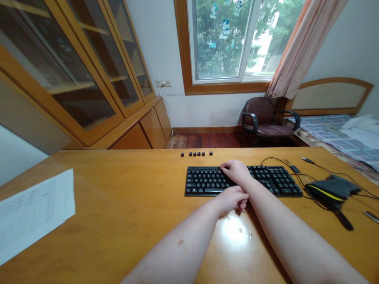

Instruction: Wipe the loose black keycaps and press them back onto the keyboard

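A black computer keyboard (204, 181) lies on the wooden desk in front of me. My right hand (236, 172) reaches over it, its thumb and fingers brought together at the top key row; anything between the fingertips is too small to make out. Below it, my left hand (232, 200) rests by the keyboard's front edge with curled fingers, close against my right wrist. What the left fingers hold, if anything, is hidden. Several loose black keycaps (199, 154) are set out in a line behind the keyboard.
Printed paper sheets (38, 211) lie at the left of the desk (118, 205). On the right are a dark pouch (334, 189) with a yellow stripe, cables, and a USB plug (308, 160). Beyond the desk stand an armchair (262, 114), a bed and a glass-fronted cabinet.
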`<state>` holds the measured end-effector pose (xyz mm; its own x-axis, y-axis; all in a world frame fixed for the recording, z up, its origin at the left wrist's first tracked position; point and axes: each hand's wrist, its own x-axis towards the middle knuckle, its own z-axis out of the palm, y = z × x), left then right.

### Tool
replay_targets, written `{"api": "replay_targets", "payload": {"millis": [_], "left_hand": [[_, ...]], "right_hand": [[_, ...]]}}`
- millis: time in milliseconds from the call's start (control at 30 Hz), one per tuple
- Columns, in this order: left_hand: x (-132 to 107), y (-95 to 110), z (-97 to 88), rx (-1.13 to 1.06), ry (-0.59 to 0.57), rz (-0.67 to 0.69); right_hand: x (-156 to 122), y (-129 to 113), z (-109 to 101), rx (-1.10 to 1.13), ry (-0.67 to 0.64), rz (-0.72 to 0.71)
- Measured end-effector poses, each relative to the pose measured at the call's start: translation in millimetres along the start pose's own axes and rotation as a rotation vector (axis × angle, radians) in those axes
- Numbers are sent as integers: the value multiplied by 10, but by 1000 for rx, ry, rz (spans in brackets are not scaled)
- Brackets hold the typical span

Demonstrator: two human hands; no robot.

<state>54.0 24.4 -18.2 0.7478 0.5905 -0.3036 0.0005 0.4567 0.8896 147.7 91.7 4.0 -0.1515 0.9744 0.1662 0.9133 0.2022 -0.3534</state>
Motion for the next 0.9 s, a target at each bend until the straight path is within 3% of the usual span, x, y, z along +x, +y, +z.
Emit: {"api": "replay_targets", "payload": {"millis": [233, 333, 433, 500, 633, 767, 900], "left_hand": [[-13, 21, -4, -44, -4, 8], [-15, 23, 0, -68, 6, 11], [5, 3, -5, -92, 15, 11], [32, -21, -13, -115, 9, 12], [99, -70, -22, -146, -3, 27], [137, -89, -4, -244, 66, 32], [118, -75, 3, -251, 56, 29]], "right_hand": [[-36, 114, -105, 263, 267, 83], [118, 132, -200, 286, 229, 127], [386, 52, -235, 79, 145, 23], [576, -34, -193, -53, 66, -51], [853, -160, 11, -89, -30, -98], [949, -174, 197, -87, -84, -80], [897, -132, 152, -45, -39, -40]]}}
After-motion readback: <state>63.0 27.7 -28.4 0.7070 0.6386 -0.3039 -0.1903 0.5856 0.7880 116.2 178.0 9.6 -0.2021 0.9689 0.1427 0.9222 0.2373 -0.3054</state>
